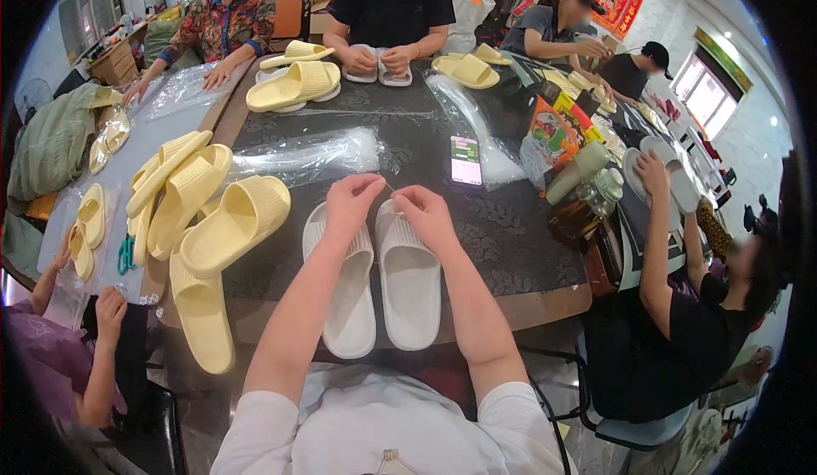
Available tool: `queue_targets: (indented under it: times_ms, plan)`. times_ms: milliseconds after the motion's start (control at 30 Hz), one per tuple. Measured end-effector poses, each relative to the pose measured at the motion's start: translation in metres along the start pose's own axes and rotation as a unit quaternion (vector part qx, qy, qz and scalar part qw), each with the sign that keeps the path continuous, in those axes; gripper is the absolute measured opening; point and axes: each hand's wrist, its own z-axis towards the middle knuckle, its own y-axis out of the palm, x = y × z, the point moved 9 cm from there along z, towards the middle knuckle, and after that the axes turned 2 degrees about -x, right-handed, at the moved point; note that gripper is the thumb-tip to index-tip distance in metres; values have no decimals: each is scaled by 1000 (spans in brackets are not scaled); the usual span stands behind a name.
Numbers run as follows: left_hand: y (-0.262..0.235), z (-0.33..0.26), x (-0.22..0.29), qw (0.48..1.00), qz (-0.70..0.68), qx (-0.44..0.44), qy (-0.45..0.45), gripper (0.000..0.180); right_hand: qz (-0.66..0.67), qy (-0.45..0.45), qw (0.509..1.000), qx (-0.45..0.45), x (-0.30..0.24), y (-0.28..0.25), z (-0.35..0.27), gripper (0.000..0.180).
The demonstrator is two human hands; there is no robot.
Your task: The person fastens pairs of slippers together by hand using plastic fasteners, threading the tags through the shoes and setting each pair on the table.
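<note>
A pair of white slippers [410, 296] lies side by side at the near edge of the table [519, 258], heels jutting past it. Over their toe ends, the left hand [347, 207] and right hand [425, 215] nearly meet, thumb and finger of each pinching a short, thin strand [388, 186] between them. Yellow slippers [237, 224] are heaped toward the near left corner. Clear plastic bags [311, 157] and a lit phone [465, 162] lie farther in. At the far edge, a co-worker in black [391, 7] handles grayish-white slippers [363, 65].
</note>
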Motion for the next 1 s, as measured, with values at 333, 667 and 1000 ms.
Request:
queue_targets:
  times_ms: [333, 667, 1000]
  plan:
    - [-7, -4, 15, 998, 52, 33, 16, 20, 61, 24, 997, 40, 5, -7, 0, 17]
    - [-7, -8, 17, 996, 57, 59, 31, 21, 69, 24, 997, 22, 7, -4, 0, 16]
    - [-14, -14, 38, 986, 90, 85, 116, 17, 77, 58, 995, 22, 10, -1, 0, 15]
